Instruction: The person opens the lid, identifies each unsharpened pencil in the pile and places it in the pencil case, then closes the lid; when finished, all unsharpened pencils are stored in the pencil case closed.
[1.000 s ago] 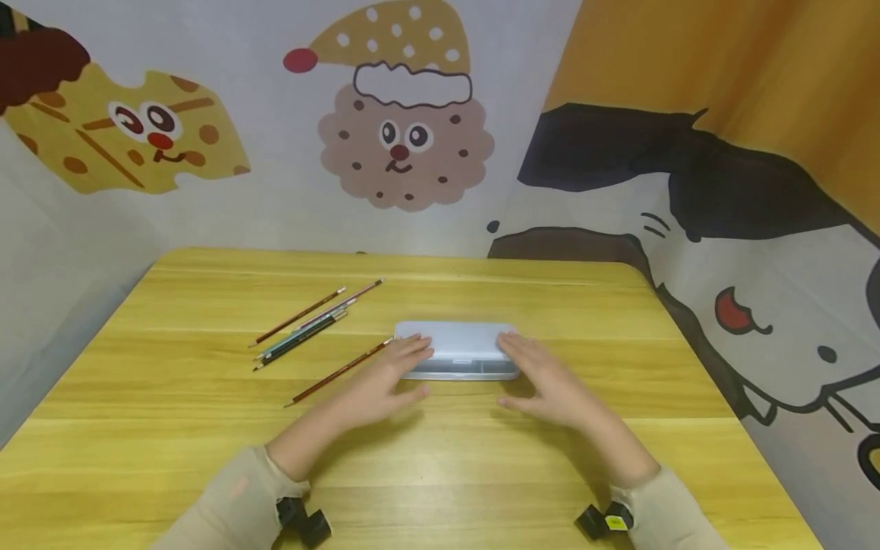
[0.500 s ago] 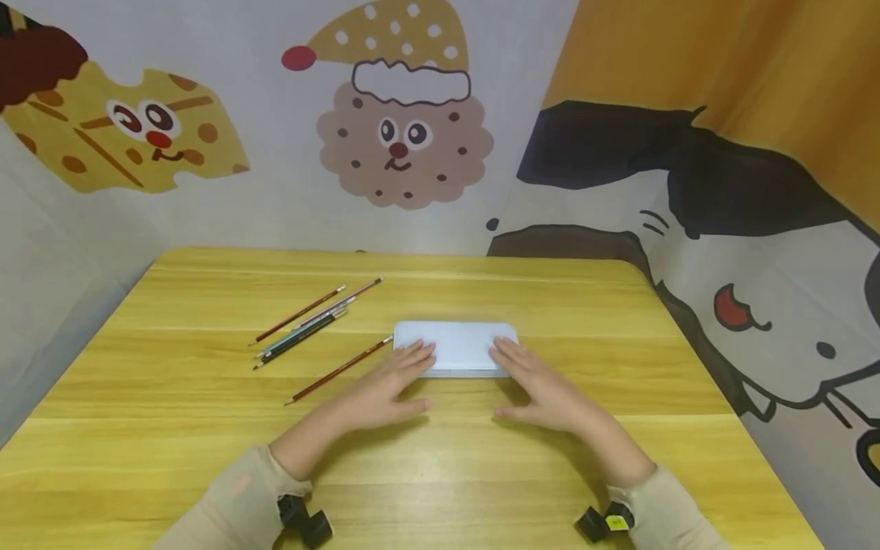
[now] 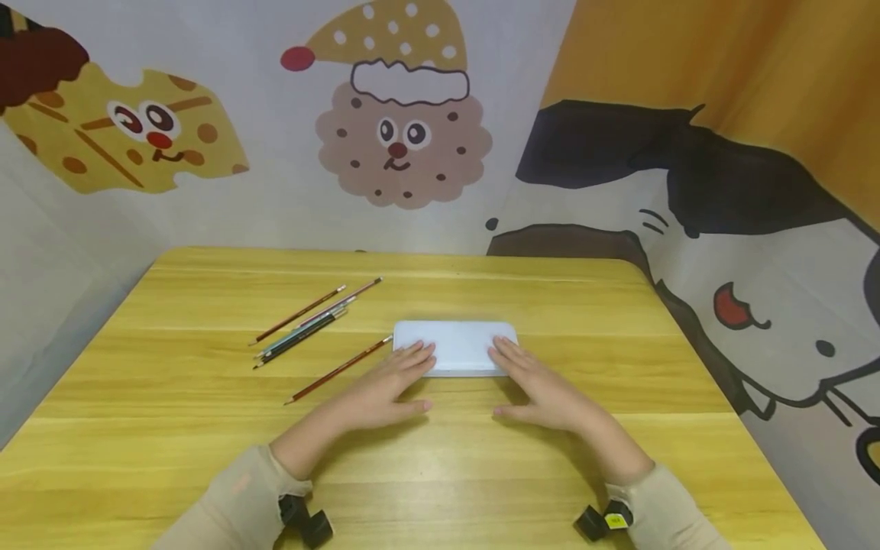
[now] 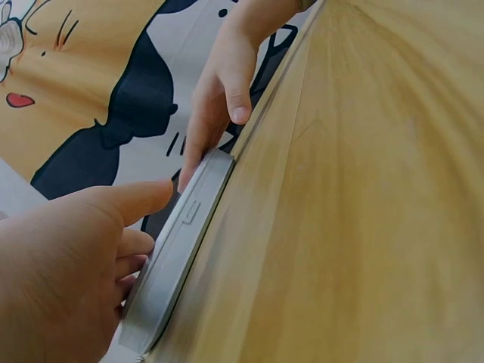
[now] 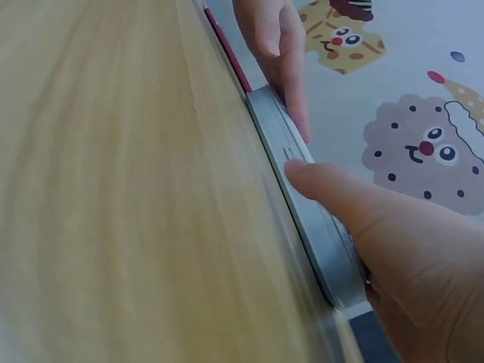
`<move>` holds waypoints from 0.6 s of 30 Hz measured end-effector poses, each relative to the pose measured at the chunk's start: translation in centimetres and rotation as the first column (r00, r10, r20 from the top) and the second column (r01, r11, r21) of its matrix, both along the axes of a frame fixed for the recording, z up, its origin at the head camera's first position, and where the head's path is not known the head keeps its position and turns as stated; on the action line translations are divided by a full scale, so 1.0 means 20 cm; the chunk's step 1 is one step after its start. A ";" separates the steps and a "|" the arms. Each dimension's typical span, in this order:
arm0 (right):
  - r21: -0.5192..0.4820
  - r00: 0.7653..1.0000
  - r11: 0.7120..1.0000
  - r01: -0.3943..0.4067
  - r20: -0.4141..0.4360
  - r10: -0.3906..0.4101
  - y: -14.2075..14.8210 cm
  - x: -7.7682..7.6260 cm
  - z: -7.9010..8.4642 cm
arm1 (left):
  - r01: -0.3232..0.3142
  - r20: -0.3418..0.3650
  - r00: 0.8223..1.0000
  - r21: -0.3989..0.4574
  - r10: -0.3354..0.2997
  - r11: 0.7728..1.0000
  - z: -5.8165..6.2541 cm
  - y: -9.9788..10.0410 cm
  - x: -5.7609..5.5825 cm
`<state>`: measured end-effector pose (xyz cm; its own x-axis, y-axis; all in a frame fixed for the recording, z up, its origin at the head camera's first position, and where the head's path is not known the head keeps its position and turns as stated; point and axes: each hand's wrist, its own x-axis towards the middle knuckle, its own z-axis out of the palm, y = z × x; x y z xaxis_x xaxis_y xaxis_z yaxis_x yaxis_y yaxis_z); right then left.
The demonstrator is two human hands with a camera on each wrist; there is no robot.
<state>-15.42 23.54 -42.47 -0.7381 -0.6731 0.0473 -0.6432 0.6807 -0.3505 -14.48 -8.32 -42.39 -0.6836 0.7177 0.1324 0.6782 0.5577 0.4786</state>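
A pale blue-white pencil case (image 3: 461, 351) lies flat on the table with its lid down; its front side and small latch (image 4: 192, 212) show in the left wrist view. My left hand (image 3: 385, 392) rests straight fingers on the left part of the lid, thumb held out in front of the case. On the right part of the lid lie the fingers of my right hand (image 3: 550, 392), its thumb also apart from the front side. A brown-red pencil (image 3: 338, 370) lies left of the case, its end close to the case's left edge.
Several pencils (image 3: 302, 336) lie loosely bunched at the left of the wooden table (image 3: 440, 473). A cloth with cartoon prints (image 3: 406, 153) hangs behind the table's far edge. Black wrist cameras (image 3: 305, 521) sit at both sleeves.
The pencil case's lid was partly raised a second ago; both hands have moved down and toward me with it, and it is now down. The pencils have stayed put.
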 end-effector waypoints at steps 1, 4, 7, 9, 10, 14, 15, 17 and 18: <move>0.003 1.000 1.000 -0.001 -0.001 0.001 0.00 0.00 0.00 | 0.000 -0.003 1.000 -0.005 0.000 1.000 0.00 0.00 0.00; 0.006 1.000 1.000 -0.002 -0.005 0.002 0.00 0.00 0.00 | 0.000 -0.003 1.000 -0.009 0.000 1.000 0.00 0.00 0.00; -0.010 1.000 1.000 0.010 0.002 -0.010 0.00 0.00 0.00 | 0.002 0.016 1.000 0.011 -0.002 1.000 0.00 0.00 -0.01; -0.030 1.000 0.999 0.019 0.009 -0.019 0.00 0.00 -0.01 | 0.008 0.035 0.999 0.030 -0.009 1.000 0.01 0.00 -0.01; -0.047 1.000 0.999 0.021 0.012 -0.020 0.01 0.00 0.00 | 0.009 0.050 0.999 0.043 -0.011 0.999 0.01 0.00 -0.01; -0.115 0.999 0.992 0.047 0.015 -0.046 0.03 0.00 0.03 | -0.018 0.081 0.997 0.087 0.011 0.996 0.04 -0.03 -0.01; -0.130 0.998 0.990 0.059 0.011 -0.058 0.04 0.00 0.05 | -0.035 0.074 0.997 0.090 0.028 0.995 0.06 -0.05 -0.01; -0.147 0.995 0.985 0.095 -0.001 -0.096 0.08 0.00 0.08 | -0.072 0.039 0.997 0.088 0.069 0.993 0.09 -0.09 -0.02; -0.150 0.993 0.982 0.112 -0.016 -0.116 0.11 0.00 0.10 | -0.091 0.010 0.996 0.087 0.091 0.992 0.10 -0.12 -0.02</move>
